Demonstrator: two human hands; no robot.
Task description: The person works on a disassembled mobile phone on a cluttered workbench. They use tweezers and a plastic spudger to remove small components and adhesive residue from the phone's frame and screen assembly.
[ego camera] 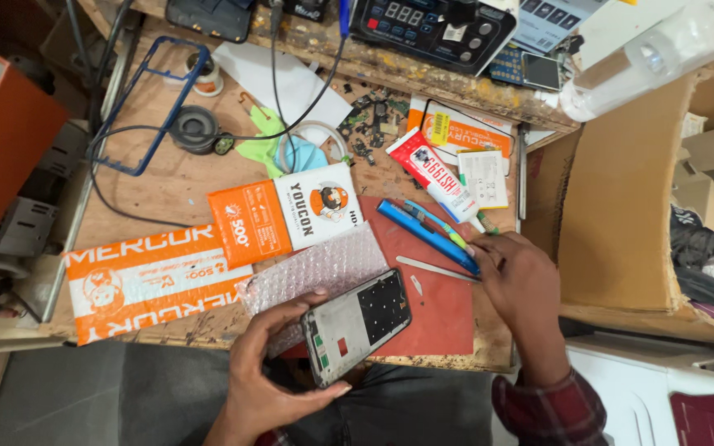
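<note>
My left hand (268,367) grips an opened phone frame (357,326), its bare inner side up, just off the near edge of the wooden bench (167,182). My right hand (516,285) rests on the red work mat (431,314), fingertips touching the end of a blue tool (423,231) that lies diagonally beside a green-and-blue pen-like tool (435,221). A thin metal spudger (435,269) lies on the mat just left of that hand. Whether the fingers have closed on the blue tool is unclear.
Bubble wrap (316,272), orange-and-white boxes (291,216) and a long orange package (146,281) lie left of the mat. A glue tube in red packaging (440,177) sits behind the tools. A cardboard box (621,206) stands right. A bench power unit (431,29) is at the back.
</note>
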